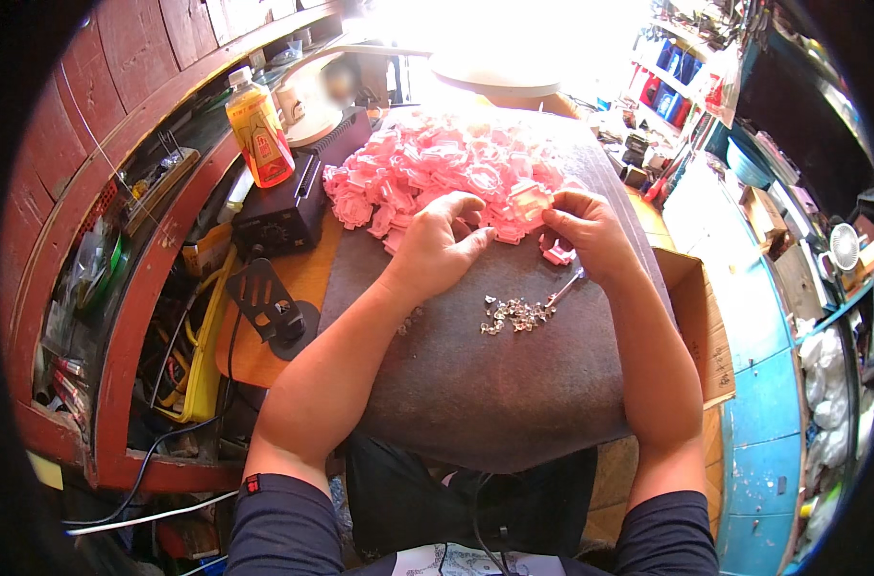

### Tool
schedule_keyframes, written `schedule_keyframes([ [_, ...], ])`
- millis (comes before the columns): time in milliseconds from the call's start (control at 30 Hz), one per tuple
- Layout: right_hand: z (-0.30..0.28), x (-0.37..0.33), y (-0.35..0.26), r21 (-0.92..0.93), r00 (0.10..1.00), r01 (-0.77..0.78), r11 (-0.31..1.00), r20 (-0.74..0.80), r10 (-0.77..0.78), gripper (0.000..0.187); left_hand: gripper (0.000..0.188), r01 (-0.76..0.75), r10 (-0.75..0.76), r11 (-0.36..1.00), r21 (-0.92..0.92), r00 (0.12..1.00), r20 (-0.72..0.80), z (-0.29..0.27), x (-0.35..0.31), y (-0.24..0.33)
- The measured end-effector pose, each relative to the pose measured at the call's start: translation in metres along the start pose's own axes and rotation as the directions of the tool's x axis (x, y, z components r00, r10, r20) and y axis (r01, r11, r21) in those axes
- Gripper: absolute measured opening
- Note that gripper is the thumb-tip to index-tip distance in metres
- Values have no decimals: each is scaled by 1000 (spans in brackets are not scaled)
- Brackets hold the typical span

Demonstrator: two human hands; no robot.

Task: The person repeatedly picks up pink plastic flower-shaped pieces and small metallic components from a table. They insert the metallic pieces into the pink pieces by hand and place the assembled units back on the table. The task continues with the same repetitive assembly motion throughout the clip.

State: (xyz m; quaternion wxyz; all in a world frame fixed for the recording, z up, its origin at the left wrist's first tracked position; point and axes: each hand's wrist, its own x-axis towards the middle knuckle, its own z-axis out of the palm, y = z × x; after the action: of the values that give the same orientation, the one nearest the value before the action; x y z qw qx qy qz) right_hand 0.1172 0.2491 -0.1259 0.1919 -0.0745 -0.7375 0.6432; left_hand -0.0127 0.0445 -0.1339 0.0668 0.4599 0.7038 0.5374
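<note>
Head camera, near edge first: the brown tabletop point(494, 408) lay bare between the two forearms. Beyond it sat a loose cluster of small metal bits point(515, 316), shiny, silvery to pale gold, scattered in one thin patch. A slim silvery tool point(565, 287) slanted from the cluster's right edge up toward the right hand point(595, 235), its long axis running from lower left to upper right. The cluster lay below both hands and somewhat to the left of the right one, which was the nearer.

The right hand's thumb and forefinger were drawn close together at the edge of a pale pink piece point(528, 200); whether they gripped it, or other fingers held the tool, could not be told. Just under that hand was a small pink piece point(558, 253), glossy and ragged-edged. The left hand point(442, 245) was half curled, thumb and forefinger parted, with nothing visible between them.

Behind both hands rose the heap of pink pieces point(456, 158), frilly and overlapping, brightest at the back. To its left, farther off, an orange bottle point(261, 134) stood on a black box point(283, 209).
</note>
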Motion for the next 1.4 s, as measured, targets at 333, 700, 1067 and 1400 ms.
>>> schedule_keyframes([
  [333,34,-11,-5,158,989,-29,987,147,6,15,28,74,-38,898,-434,995,91,3,-5,11],
  [700,55,-23,-9,-619,858,435,654,505,-94,13,35,69,-105,940,-334,990,-92,-6,2,0],
  [1067,58,-20,6,-672,867,480,564,463,-187,5,37,34,-62,976,-217,991,-123,-2,2,-3],
  [1400,39,-9,17,-550,980,152,821,194,-51,11,41,43,-58,986,-163,994,-93,-1,5,-10],
])
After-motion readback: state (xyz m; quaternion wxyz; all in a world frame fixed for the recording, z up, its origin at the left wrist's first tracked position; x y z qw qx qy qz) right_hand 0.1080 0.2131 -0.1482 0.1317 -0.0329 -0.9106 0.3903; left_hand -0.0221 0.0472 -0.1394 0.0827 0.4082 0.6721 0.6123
